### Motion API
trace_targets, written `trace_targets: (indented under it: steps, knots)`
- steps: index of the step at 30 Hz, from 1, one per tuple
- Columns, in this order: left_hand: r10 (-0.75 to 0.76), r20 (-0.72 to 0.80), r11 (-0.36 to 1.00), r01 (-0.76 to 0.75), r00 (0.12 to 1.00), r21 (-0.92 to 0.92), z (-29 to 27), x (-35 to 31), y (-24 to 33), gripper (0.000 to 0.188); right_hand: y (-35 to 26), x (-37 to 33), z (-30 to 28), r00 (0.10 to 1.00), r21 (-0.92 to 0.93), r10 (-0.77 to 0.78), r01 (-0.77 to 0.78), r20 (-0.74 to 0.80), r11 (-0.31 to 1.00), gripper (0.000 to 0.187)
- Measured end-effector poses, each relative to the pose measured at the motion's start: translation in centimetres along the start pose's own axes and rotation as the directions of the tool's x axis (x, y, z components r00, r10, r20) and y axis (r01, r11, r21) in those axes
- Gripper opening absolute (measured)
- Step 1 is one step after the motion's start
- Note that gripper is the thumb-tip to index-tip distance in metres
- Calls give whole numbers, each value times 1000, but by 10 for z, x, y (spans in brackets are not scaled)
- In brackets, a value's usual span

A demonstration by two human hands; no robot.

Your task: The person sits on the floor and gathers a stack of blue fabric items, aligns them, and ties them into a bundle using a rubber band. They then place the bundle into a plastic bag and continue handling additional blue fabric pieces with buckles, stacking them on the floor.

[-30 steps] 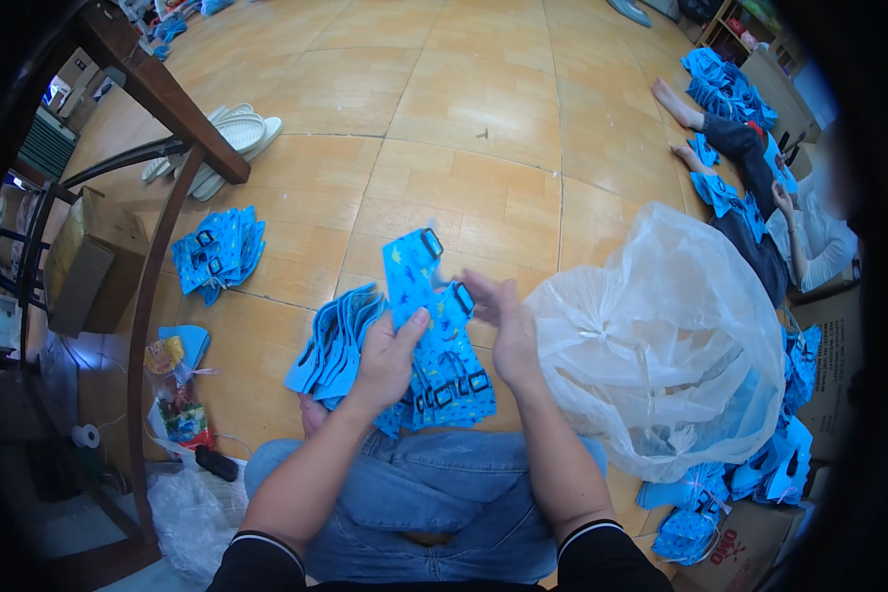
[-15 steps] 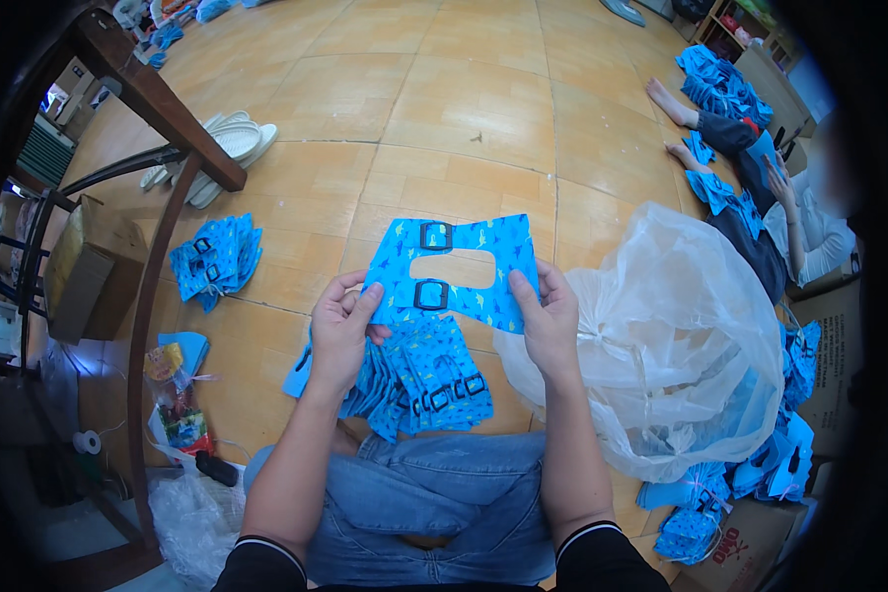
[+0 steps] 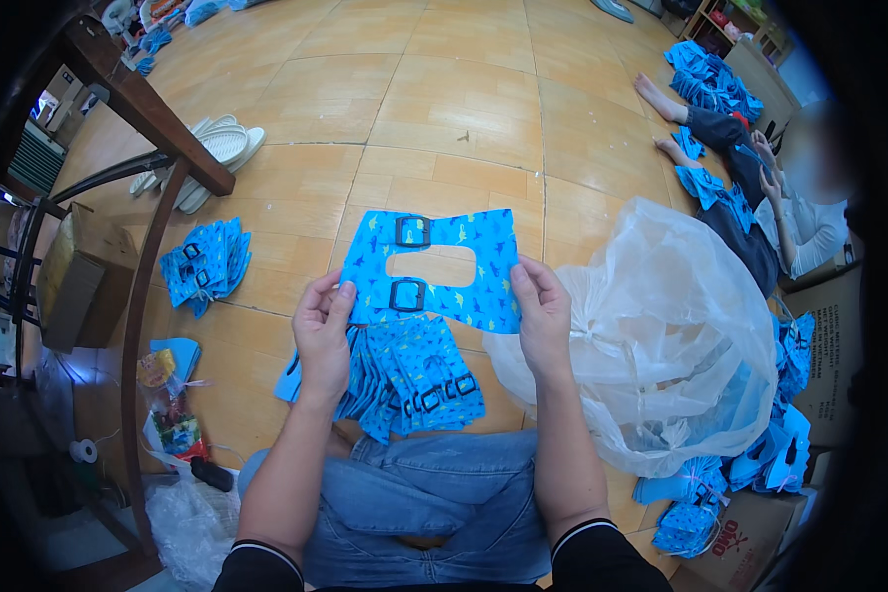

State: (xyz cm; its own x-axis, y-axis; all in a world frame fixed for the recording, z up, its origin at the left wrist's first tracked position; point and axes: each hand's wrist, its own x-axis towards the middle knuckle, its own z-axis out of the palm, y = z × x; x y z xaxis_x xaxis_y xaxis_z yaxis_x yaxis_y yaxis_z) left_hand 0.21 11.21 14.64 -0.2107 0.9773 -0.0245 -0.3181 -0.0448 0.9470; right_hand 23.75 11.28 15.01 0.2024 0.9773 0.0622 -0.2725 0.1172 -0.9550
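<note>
A flat blue printed piece [image 3: 365, 259] with a rectangular cut-out and two black buckles is held level above the floor in front of me. My left hand [image 3: 324, 321] pinches its left edge, thumb on top. At the right edge, my right hand [image 3: 545, 311] grips it the same way; the fingers underneath are partly hidden. Just below, a fanned stack of similar blue pieces [image 3: 414, 370] with black buckles lies on the floor before my crossed legs. Another small stack of blue pieces [image 3: 207, 261] lies further left.
A large translucent plastic bag [image 3: 641, 345] stands at my right, with blue bundles [image 3: 686, 528] and cartons [image 3: 819, 365] beyond it. A wooden frame [image 3: 140, 365], a cardboard box [image 3: 89, 271] and pale slippers [image 3: 222, 148] are left. Another person [image 3: 804, 227] sits at far right.
The blue piece stays in both hands, shifted slightly left and turned a little flatter to the view. The whole view has moved slightly. The other person's hands have risen.
</note>
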Motion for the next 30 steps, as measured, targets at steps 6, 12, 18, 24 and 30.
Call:
trace_targets:
  steps: [6, 12, 18, 24, 30]
  knots:
    - [18, 19, 1000, -17, 1000, -6, 2, -2, -2, 23, 4, 2, -2, 998, -47, -35, 33, -54, 998, 26]
    - [33, 106, 999, -35, 994, 11, 4, -6, -3, 26, 7, 5, -6, 987, -259, -48, 7, -152, 966, 29]
    - [5, 129, 1000, -3, 992, -15, 6, -8, 1, 29, 8, 5, -3, 990, -269, -54, 18, -129, 963, 30]
    - [-11, 164, 999, 16, 986, -34, 7, -9, 5, 29, 8, 4, -1, 995, -245, -28, 3, -99, 969, 31]
    - [-22, 185, 999, 27, 982, -25, 3, -10, 7, 29, 13, 3, -1, 998, -253, -21, 6, -58, 967, 39]
